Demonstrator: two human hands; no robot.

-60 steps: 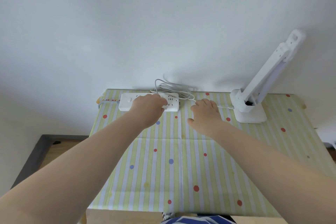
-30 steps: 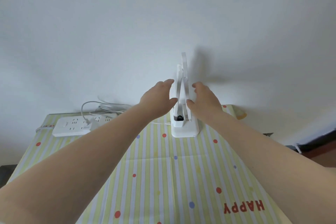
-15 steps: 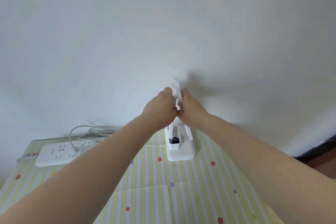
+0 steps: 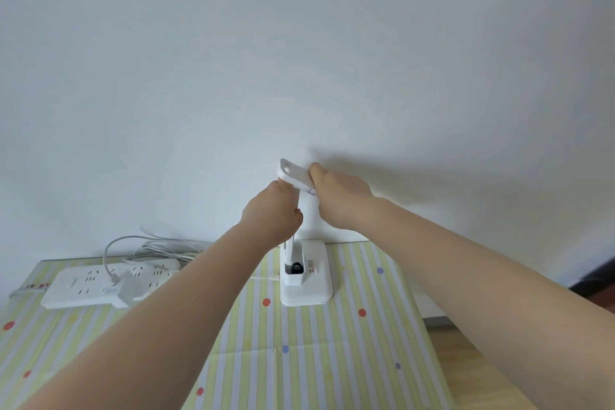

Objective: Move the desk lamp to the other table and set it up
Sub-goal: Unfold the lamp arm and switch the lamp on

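Note:
A white desk lamp stands at the back of the table against the wall, on its flat square base (image 4: pixel 307 289). Its upright arm rises from a hinge block. My left hand (image 4: pixel 273 215) is wrapped around the arm just below the top. My right hand (image 4: pixel 339 198) grips the lamp head (image 4: pixel 294 176), which is tilted out from the arm toward the upper left. A thin white cable (image 4: pixel 263 277) runs from the base to the left.
A white power strip (image 4: pixel 100 283) lies at the back left with a plug in it and loose cable coils (image 4: pixel 156 245) behind. The table carries a yellow striped dotted cloth (image 4: pixel 299 359). Wooden floor (image 4: pixel 466 343) shows past the table's right edge.
Both hands left the power strip and closed on the lamp's folded arm. Since half a second ago the lamp head has swung out from the arm, and the view has shifted.

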